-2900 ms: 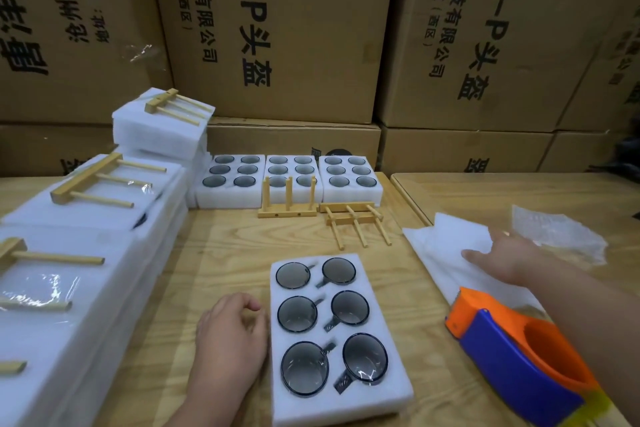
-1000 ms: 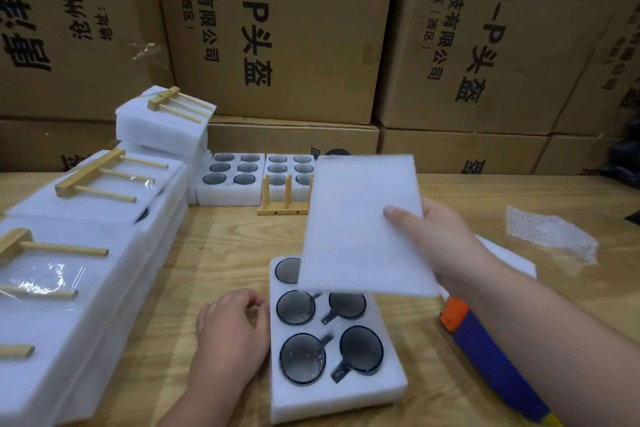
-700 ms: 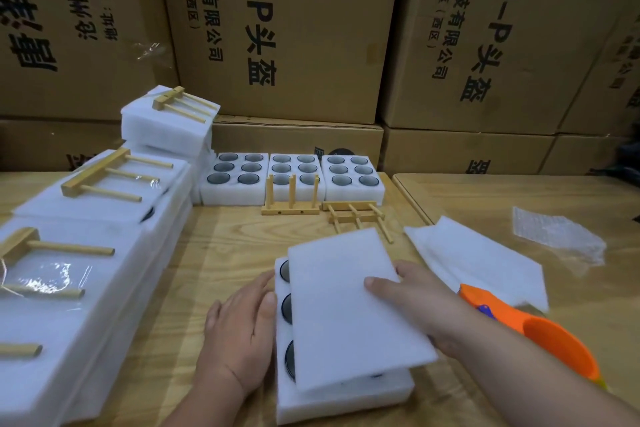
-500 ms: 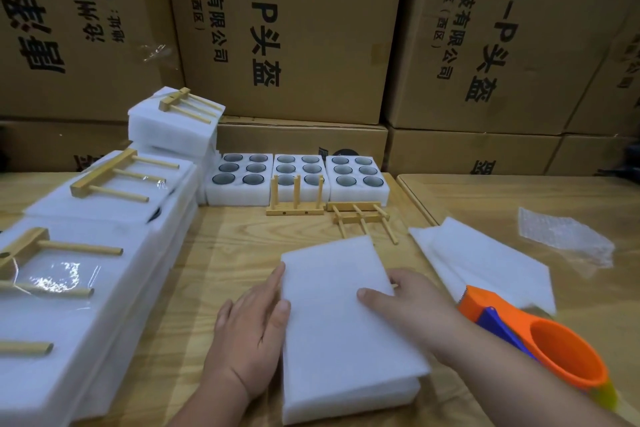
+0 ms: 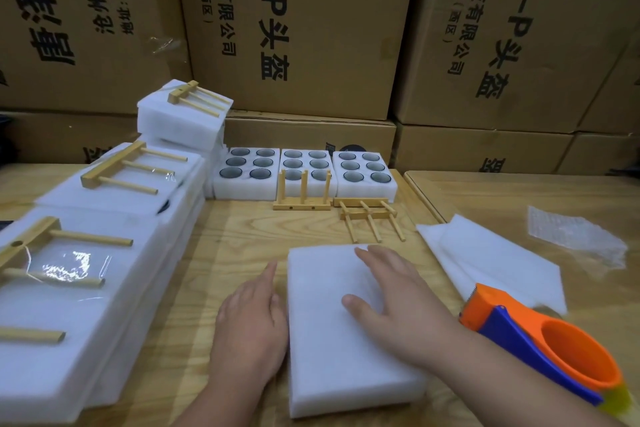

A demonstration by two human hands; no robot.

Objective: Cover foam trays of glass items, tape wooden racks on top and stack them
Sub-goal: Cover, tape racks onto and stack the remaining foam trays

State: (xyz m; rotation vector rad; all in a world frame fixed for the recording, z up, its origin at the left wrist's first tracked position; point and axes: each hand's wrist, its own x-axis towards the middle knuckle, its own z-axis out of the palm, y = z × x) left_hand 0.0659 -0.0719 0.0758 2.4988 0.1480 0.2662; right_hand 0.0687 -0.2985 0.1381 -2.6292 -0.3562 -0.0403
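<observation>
A white foam sheet (image 5: pixel 325 340) lies flat over the near foam tray, hiding the glass cups below. My right hand (image 5: pixel 398 308) rests flat on top of the sheet with fingers spread. My left hand (image 5: pixel 251 326) lies with straight fingers against the tray's left side. Two loose wooden racks lie farther back: one upright (image 5: pixel 302 194), one on its side (image 5: pixel 372 218). Three uncovered foam trays (image 5: pixel 360 189) of glass cups stand in a row behind them. An orange and blue tape dispenser (image 5: pixel 540 340) sits at my right forearm.
Covered trays with taped wooden racks (image 5: pixel 114 170) are stacked along the left of the wooden table (image 5: pixel 235 236). Spare foam sheets (image 5: pixel 491 260) and a scrap of bubble wrap (image 5: pixel 575 236) lie at the right. Large cardboard boxes (image 5: pixel 304 28) wall off the back.
My right hand picked a foam sheet from the right pile, carried it over the near tray and laid it flat, hiding the cups. My left hand opened against the tray's left side.
</observation>
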